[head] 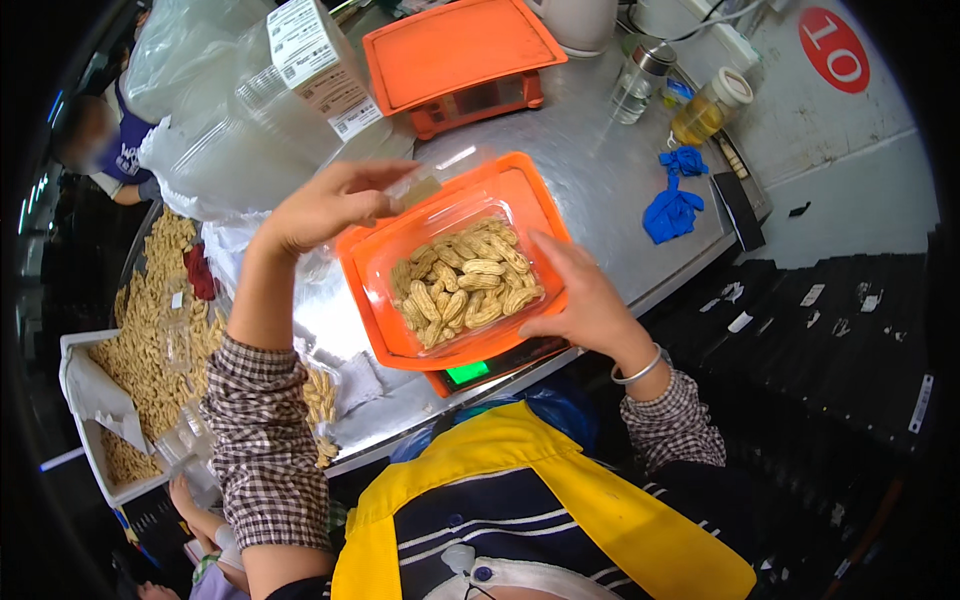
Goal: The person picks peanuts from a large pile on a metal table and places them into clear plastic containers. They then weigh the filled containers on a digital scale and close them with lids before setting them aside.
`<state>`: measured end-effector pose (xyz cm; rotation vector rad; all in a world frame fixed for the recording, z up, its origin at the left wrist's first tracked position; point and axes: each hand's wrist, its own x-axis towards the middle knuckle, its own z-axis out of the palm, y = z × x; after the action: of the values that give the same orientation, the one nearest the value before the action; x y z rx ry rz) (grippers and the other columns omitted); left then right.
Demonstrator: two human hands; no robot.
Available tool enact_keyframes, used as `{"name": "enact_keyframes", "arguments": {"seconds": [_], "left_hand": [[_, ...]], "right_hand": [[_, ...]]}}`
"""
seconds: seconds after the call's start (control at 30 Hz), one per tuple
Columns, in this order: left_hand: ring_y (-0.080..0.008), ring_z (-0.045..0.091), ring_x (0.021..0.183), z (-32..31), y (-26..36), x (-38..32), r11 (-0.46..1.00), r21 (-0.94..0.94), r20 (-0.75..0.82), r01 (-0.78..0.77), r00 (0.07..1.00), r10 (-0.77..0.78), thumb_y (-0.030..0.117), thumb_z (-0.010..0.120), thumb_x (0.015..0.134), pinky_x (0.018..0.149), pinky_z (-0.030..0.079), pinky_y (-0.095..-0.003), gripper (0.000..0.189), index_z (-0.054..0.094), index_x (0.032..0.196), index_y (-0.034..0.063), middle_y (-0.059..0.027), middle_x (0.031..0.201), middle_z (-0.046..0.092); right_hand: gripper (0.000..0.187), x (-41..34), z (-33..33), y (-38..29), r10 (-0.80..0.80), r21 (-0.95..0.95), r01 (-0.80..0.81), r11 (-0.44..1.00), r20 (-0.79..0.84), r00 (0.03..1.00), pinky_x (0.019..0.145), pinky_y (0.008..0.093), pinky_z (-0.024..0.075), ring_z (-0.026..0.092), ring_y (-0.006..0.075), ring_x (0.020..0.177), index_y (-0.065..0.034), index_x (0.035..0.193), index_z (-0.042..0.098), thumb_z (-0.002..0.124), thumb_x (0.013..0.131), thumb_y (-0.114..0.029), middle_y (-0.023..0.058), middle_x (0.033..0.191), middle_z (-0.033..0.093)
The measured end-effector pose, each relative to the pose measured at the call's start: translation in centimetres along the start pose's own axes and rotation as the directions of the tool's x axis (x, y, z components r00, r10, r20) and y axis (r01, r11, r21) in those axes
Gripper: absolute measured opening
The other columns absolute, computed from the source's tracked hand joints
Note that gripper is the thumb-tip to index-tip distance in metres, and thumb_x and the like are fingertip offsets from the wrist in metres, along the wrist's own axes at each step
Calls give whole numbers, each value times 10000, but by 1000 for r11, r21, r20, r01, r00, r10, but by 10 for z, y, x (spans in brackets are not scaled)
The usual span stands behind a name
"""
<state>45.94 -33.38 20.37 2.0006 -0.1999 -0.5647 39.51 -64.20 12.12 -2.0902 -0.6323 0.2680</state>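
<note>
A clear plastic clamshell box (495, 214) filled with unshelled peanuts (480, 281) sits in the orange tray (375, 330) of a scale with a lit green display (467, 373). My left hand (337, 202) is at the box's upper left, by its transparent lid (435, 180); whether its fingers grip the lid cannot be told. At the right side of tray and box, my right hand (581, 296) has its thumb and fingers apart, with nothing seen between them.
A second orange scale (465, 52), a label box (322, 67) and stacked clear containers (247, 142) stand behind. Glass bottles (637, 82) and blue gloves (673, 210) lie right. Left are heaped peanuts (150, 300), a white crate (82, 420), a person (124, 142) and another person's arm (195, 517).
</note>
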Motion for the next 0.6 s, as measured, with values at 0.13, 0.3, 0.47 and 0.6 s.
{"name": "enact_keyframes", "arguments": {"seconds": [0.13,0.3,0.47,0.6], "left_hand": [[-188,612,915,-19,-11,-11,999,46,-313,18,950,-3,294,686,824,760,499,-295,527,548,1188,-61,-168,1068,640],[-127,605,850,-16,-67,-13,996,-87,-624,2,779,-56,255,686,837,657,505,-271,438,582,1139,-45,-100,974,656],[-275,600,967,29,-90,-33,842,538,-746,45,491,450,144,709,768,811,492,-345,450,563,1172,8,-139,1086,614],[-241,602,939,89,-57,-86,918,320,-737,-234,547,396,82,745,716,805,492,-329,474,570,1152,12,-129,1067,614]], "right_hand": [[341,31,-12,-5,-161,-167,131,977,-180,970,819,365,444,523,290,952,-72,991,673,750,708,-245,111,973,573],[215,84,16,-20,-268,-344,246,906,-16,963,709,375,449,531,281,859,-66,810,709,688,722,-261,92,774,551],[171,102,16,-30,-243,-305,270,913,125,962,684,340,484,590,236,752,-27,791,653,673,735,-187,82,822,604],[147,96,22,-74,29,642,-208,738,278,960,644,205,499,614,86,728,9,1007,533,591,894,-65,42,848,609]]}}
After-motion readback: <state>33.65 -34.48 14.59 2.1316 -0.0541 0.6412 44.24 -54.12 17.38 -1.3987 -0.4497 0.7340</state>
